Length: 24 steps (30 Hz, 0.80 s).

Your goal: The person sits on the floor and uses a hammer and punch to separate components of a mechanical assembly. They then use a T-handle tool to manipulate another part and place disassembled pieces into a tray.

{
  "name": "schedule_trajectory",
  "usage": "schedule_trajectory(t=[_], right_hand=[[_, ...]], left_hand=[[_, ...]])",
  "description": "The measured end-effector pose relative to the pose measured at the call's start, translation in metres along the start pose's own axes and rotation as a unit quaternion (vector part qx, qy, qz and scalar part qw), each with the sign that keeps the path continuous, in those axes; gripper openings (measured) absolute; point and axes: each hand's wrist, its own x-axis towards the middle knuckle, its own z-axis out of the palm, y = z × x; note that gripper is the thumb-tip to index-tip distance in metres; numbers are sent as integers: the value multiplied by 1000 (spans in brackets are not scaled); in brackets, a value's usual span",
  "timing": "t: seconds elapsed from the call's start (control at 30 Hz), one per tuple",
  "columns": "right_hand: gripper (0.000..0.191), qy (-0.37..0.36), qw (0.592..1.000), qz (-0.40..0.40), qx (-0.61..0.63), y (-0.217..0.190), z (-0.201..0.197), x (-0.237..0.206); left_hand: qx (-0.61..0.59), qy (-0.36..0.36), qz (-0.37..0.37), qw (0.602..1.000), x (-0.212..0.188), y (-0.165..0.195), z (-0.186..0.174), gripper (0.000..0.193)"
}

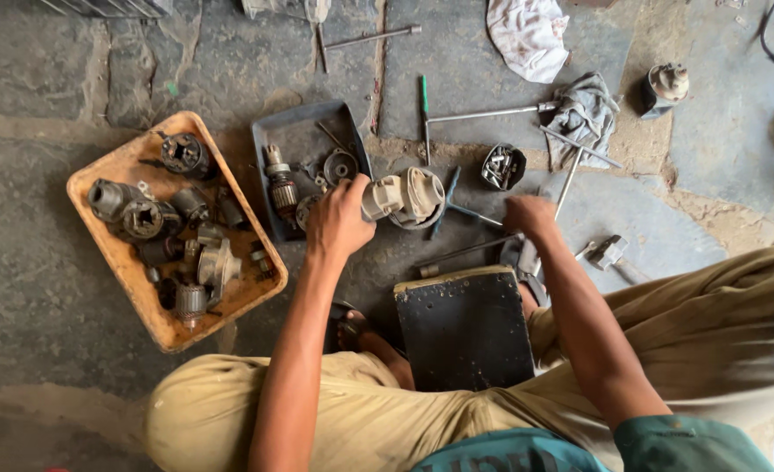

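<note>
Head view shows us our left hand (pixel 338 220) with its fingers curled tight around the near end of a pale metal motor housing (pixel 402 197), which lies on its side on the stone floor (pixel 46 218), just right of the grey tray (pixel 275 140). The left arm reaches straight forward from between our knees, wrist bent slightly to the right.

Our right hand (pixel 529 216) is closed in a loose fist with the knuckles up; it seems to grip the end of a long dark rod (pixel 466 253) that runs left across the floor, though we cannot tell how firmly. The right forearm slants up from the lower right, over our knee. A black board (pixel 464 328) lies between our legs, just below both hands.

The grey tray holds a copper-wound armature (pixel 280 185), a small round pulley-like part (pixel 341 164) and some loose bits. The orange tray (pixel 125 271) to the left is crowded with greasy gears, housings and motor parts. A small dark tin (pixel 502 166) beyond the right hand holds shiny small hardware. Rags (pixel 583 114) and long socket wrenches (pixel 492 113) lie further out.
</note>
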Motion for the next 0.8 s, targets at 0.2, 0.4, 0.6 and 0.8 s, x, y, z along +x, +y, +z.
schedule_trajectory(t=[0.2,0.4,0.6,0.8], right_hand=[[42,165,969,156,100,38,-5,-12],[34,402,912,45,-62,-10,-21,-11],[53,240,962,-29,125,-113,6,-27],[74,185,968,-41,164,-115,17,-26]], left_hand=[[79,-39,25,996,2,-1,15,45],[142,-32,65,987,5,4,26,33],[157,-2,62,986,1,9,19,39],[172,-2,48,984,-2,21,6,38]])
